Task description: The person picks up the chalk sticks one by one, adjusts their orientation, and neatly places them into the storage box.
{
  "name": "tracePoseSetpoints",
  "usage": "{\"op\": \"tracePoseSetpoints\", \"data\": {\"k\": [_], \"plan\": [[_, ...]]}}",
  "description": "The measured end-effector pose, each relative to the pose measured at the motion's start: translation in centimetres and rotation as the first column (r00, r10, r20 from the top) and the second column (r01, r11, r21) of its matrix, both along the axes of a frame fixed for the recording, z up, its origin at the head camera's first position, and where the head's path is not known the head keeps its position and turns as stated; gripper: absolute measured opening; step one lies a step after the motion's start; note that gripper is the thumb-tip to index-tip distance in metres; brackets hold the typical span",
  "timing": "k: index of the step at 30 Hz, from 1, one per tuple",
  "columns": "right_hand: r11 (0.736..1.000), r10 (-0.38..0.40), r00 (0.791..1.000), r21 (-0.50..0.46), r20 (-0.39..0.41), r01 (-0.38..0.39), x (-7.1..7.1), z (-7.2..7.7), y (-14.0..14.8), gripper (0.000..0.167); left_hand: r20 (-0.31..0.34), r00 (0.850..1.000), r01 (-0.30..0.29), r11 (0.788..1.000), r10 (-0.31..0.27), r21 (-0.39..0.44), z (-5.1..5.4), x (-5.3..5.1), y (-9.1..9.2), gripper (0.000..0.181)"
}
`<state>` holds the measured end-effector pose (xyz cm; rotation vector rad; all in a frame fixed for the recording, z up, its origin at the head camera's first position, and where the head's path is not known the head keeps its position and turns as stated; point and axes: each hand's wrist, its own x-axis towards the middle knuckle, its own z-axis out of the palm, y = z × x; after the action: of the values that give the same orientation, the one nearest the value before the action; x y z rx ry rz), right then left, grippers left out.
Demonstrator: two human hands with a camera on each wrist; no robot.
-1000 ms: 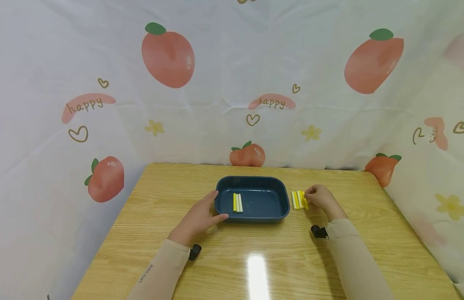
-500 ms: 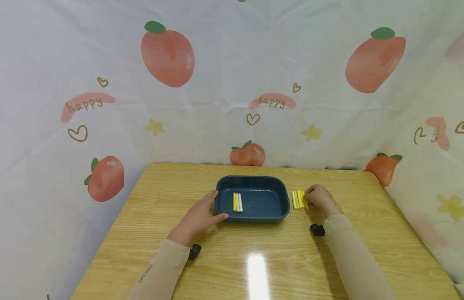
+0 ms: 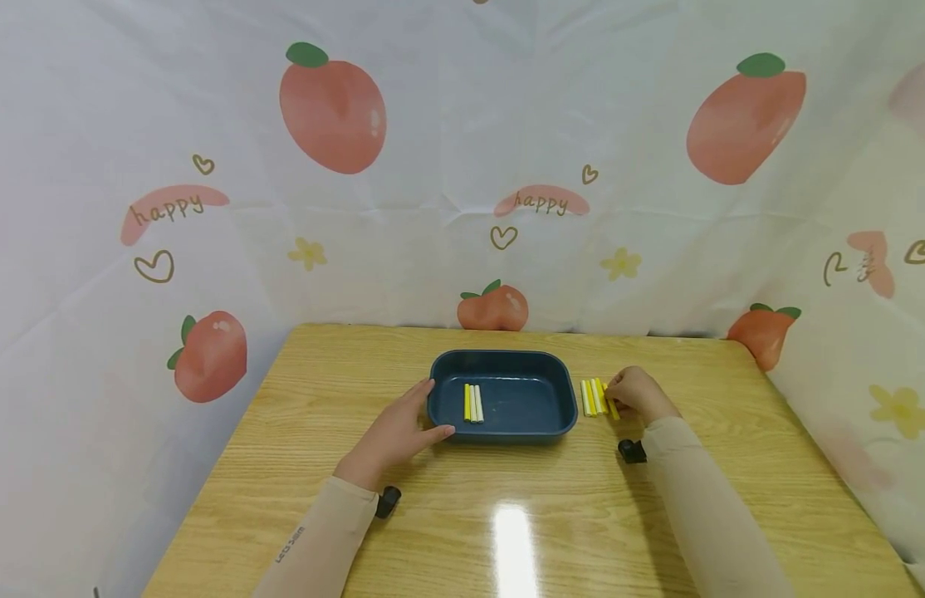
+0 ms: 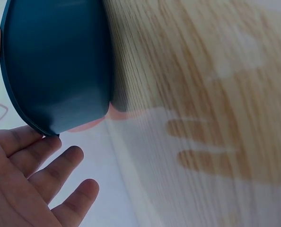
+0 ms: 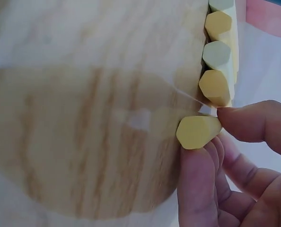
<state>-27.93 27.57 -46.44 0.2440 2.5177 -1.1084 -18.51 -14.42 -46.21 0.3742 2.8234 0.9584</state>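
My left hand (image 3: 391, 433) rests on the left end of the dark blue tray (image 3: 507, 438), fingers spread; in the left wrist view the fingertips of the hand (image 4: 34, 175) touch the tray's rim (image 4: 24, 118). Inside the tray, at its left, lie a yellow stick (image 3: 467, 404) and two white sticks (image 3: 477, 404) side by side. Right of the tray, my right hand (image 3: 642, 394) pinches a yellow stick (image 5: 193, 133) between thumb and fingers. A small gap separates it from a row of white and yellow sticks (image 5: 216, 55).
The wooden table (image 3: 567, 523) bears a bright reflection near its front. Behind and beside it hangs a white cloth (image 3: 403, 249) with printed fruit. A black wrist device (image 3: 389, 502) is on the left wrist, another (image 3: 631, 451) on the right.
The yellow stick in my right hand has shifted slightly to the right, away from the row, and tilts a little. My left hand has not visibly moved.
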Motion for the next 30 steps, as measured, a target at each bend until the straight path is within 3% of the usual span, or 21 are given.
{"op": "tracePoseSetpoints", "data": {"k": [5, 13, 19, 26, 30], "plan": [[1.000, -0.005, 1.000, 0.002, 0.021, 0.005, -0.2, -0.3, 0.2, 0.009, -0.001, 1.000, 0.000, 1.000, 0.000, 0.007, -0.1, 0.0, 0.0, 0.097], [0.995, 0.010, 0.999, -0.095, 0.040, -0.006, 0.0, 0.1, 1.2, 0.011, 0.007, 1.000, 0.006, 1.000, -0.006, 0.014, 0.1, 0.1, 0.0, 0.098], [0.992, 0.041, 0.999, -0.124, 0.023, -0.038, 0.8, 1.3, 1.7, 0.005, 0.012, 1.000, 0.006, 1.000, -0.006, 0.020, 0.2, 0.1, -0.1, 0.098], [0.984, 0.080, 0.997, -0.158, 0.011, -0.077, 1.5, 3.2, 1.6, 0.032, 0.016, 1.000, -0.002, 1.000, 0.002, 0.021, 0.1, 0.0, -0.1, 0.096], [0.974, 0.098, 0.995, -0.204, 0.007, -0.095, 1.3, 4.1, 1.5, 0.024, 0.020, 1.000, -0.003, 1.000, 0.002, 0.021, 0.1, 0.0, -0.1, 0.097]]}}
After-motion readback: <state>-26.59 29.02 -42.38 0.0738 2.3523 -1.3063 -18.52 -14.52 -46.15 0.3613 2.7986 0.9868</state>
